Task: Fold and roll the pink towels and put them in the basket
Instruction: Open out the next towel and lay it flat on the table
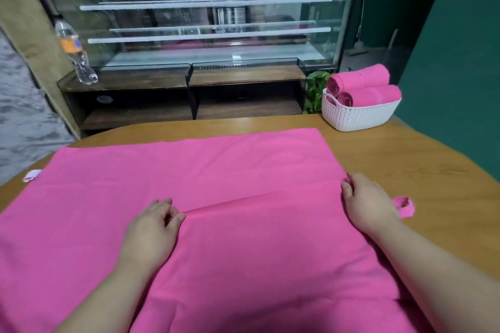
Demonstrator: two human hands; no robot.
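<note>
A large pink towel [189,170] lies spread flat over the wooden table [433,165]. A raised crease runs across it between my hands. My left hand [151,230] pinches the cloth at the left end of that crease, near the towel's middle. At the towel's right edge my right hand [365,203] grips the cloth, fingers curled over it. A small pink hanging loop [404,205] pokes out just right of that hand. The white woven basket [357,116] stands at the table's far right corner with two rolled pink towels [362,89] showing in it.
A glass display case [205,21] on a dark wooden shelf unit stands behind the table. A plastic water bottle [74,51] stands on the shelf at the left. A green plant [315,92] sits left of the basket. A green wall rises on the right.
</note>
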